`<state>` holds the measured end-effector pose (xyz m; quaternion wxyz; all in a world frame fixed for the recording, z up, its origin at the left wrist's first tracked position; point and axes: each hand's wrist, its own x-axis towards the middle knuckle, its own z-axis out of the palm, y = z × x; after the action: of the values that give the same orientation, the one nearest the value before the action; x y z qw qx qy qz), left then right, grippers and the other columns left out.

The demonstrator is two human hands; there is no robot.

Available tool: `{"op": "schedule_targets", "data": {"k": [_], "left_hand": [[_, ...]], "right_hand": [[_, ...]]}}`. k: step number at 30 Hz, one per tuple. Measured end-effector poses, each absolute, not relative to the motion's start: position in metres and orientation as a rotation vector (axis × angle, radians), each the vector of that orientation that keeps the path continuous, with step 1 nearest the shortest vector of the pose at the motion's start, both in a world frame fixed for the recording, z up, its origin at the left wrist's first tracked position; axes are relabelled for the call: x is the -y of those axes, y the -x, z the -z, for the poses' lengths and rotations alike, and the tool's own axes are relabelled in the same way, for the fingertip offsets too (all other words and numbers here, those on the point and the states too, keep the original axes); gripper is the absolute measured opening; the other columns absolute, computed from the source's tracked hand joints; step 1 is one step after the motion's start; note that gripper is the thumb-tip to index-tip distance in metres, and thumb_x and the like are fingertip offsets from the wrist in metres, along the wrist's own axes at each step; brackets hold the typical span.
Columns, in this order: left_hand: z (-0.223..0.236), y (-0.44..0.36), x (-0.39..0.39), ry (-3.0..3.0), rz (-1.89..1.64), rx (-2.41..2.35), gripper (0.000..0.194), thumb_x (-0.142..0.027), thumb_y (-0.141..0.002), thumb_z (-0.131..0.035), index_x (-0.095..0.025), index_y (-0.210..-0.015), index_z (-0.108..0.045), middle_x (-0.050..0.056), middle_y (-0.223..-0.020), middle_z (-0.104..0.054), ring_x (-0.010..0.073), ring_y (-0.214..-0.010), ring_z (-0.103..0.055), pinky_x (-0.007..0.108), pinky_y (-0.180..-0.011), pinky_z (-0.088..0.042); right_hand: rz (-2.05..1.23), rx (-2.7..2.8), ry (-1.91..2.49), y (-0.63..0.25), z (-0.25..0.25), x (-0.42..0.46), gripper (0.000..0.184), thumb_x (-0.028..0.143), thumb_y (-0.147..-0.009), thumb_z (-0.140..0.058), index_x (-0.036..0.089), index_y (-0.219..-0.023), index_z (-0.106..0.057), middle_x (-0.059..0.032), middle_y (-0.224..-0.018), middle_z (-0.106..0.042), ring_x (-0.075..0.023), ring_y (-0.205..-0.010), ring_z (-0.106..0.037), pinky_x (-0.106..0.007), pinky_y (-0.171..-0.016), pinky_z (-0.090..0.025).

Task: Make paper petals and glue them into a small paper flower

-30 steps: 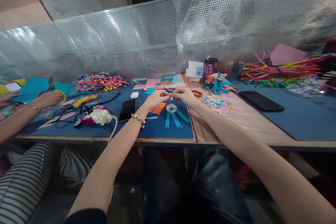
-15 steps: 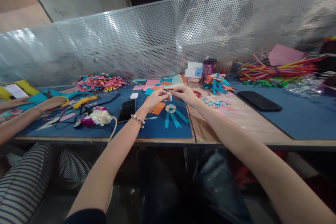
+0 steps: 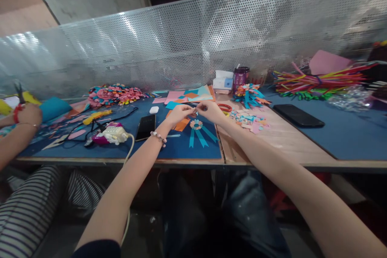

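Beyond the paper rosette (image 3: 196,124), a tiny piece (image 3: 196,113) is pinched by left hand (image 3: 182,113) and right hand (image 3: 211,111), presumably for control. The rosette is laid flat, seemingly for easy reach.

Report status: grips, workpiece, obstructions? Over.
Left grip and right grip pinching small piece, details unclear. Paper rosette lying close by on blue mat. Phone off left, not blocking.

pinched piece (image 3: 196,113) too small to be identified; co-worker's forearm (image 3: 15,144), over front edge of desk (image 3: 290,145), cut off at left.
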<state>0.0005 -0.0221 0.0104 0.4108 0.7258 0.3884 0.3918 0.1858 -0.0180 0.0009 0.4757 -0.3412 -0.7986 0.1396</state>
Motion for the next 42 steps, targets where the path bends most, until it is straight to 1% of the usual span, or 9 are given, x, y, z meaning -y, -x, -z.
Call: {"op": "schedule_targets", "data": {"k": [6,12,18,24,27,30,33,37,42], "left_hand": [[-0.007,0.001,0.019,-1.634,-1.032,-0.879,0.027,-0.037,-0.076,-0.066,-0.011,-0.085,-0.068,0.012,-0.086,-0.071,0.0187,-0.081,-0.067,0.032,-0.078,-0.049],[-0.007,0.002,0.017,-1.559,-1.023,-0.853,0.026,-0.035,-0.076,-0.067,-0.011,-0.085,-0.069,0.014,-0.087,-0.072,0.0211,-0.082,-0.068,0.036,-0.082,-0.051],[-0.006,0.002,0.018,-1.552,-1.022,-0.826,0.025,-0.035,-0.078,-0.065,-0.011,-0.086,-0.068,0.014,-0.089,-0.072,0.0220,-0.086,-0.068,0.038,-0.086,-0.051],[-0.006,0.003,0.016,-1.563,-1.012,-0.861,0.026,-0.036,-0.078,-0.066,-0.011,-0.086,-0.067,0.014,-0.088,-0.071,0.0202,-0.083,-0.068,0.036,-0.083,-0.051],[-0.005,0.003,0.015,-1.583,-1.009,-0.854,0.027,-0.036,-0.077,-0.067,-0.011,-0.087,-0.067,0.013,-0.089,-0.071,0.0194,-0.084,-0.068,0.034,-0.082,-0.051],[-0.006,0.003,0.016,-1.627,-1.009,-0.853,0.027,-0.036,-0.076,-0.068,-0.011,-0.086,-0.067,0.012,-0.090,-0.071,0.0196,-0.085,-0.067,0.034,-0.082,-0.051],[-0.008,0.002,0.018,-1.677,-0.989,-0.877,0.029,-0.038,-0.075,-0.069,-0.012,-0.087,-0.067,0.012,-0.089,-0.071,0.0202,-0.084,-0.068,0.036,-0.082,-0.052],[-0.009,0.000,0.019,-1.749,-0.954,-0.897,0.032,-0.040,-0.076,-0.068,-0.011,-0.089,-0.067,0.013,-0.090,-0.071,0.0201,-0.082,-0.068,0.037,-0.081,-0.052],[-0.009,0.001,0.019,-1.806,-0.953,-0.887,0.033,-0.041,-0.078,-0.067,-0.011,-0.092,-0.067,0.014,-0.091,-0.071,0.0200,-0.084,-0.068,0.035,-0.080,-0.052]], "right_hand": [[0.026,2.011,0.798,-0.181,0.004,0.018,0.016,0.020,-0.085,-0.050,0.016,-0.084,-0.066,-0.0073,-0.087,-0.064,-0.0173,-0.082,-0.058,-0.027,-0.075,-0.044],[0.232,2.158,0.766,-0.186,0.007,0.012,0.023,0.021,-0.089,-0.047,0.017,-0.100,-0.068,-0.0101,-0.100,-0.065,-0.0206,-0.097,-0.059,-0.030,-0.084,-0.045],[0.388,2.223,0.824,-0.189,0.010,0.009,0.029,0.025,-0.093,-0.044,0.019,-0.108,-0.068,-0.0100,-0.106,-0.065,-0.0205,-0.100,-0.059,-0.029,-0.082,-0.046],[0.450,2.282,0.861,-0.191,0.006,0.014,0.029,0.026,-0.093,-0.043,0.019,-0.107,-0.068,-0.0106,-0.108,-0.064,-0.0210,-0.099,-0.058,-0.028,-0.073,-0.045],[0.344,2.243,0.824,-0.189,0.004,0.017,0.027,0.025,-0.091,-0.046,0.019,-0.104,-0.069,-0.0104,-0.107,-0.065,-0.0214,-0.100,-0.057,-0.029,-0.076,-0.045],[0.085,2.091,0.820,-0.187,0.001,0.018,0.024,0.024,-0.088,-0.049,0.017,-0.095,-0.072,-0.0091,-0.096,-0.068,-0.0199,-0.090,-0.060,-0.030,-0.079,-0.046],[-0.238,1.967,0.844,-0.185,-0.002,0.020,0.025,0.029,-0.087,-0.051,0.017,-0.088,-0.073,-0.0063,-0.083,-0.068,-0.0175,-0.076,-0.060,-0.029,-0.072,-0.047],[-0.596,1.885,0.853,-0.188,-0.003,0.020,0.029,0.039,-0.084,-0.054,0.016,-0.085,-0.072,-0.0039,-0.073,-0.066,-0.0157,-0.067,-0.058,-0.026,-0.058,-0.048],[-0.848,1.786,0.842,-0.192,-0.002,0.017,0.028,0.042,-0.078,-0.062,0.016,-0.080,-0.070,-0.0049,-0.072,-0.065,-0.0157,-0.067,-0.060,-0.023,-0.049,-0.050]]}}
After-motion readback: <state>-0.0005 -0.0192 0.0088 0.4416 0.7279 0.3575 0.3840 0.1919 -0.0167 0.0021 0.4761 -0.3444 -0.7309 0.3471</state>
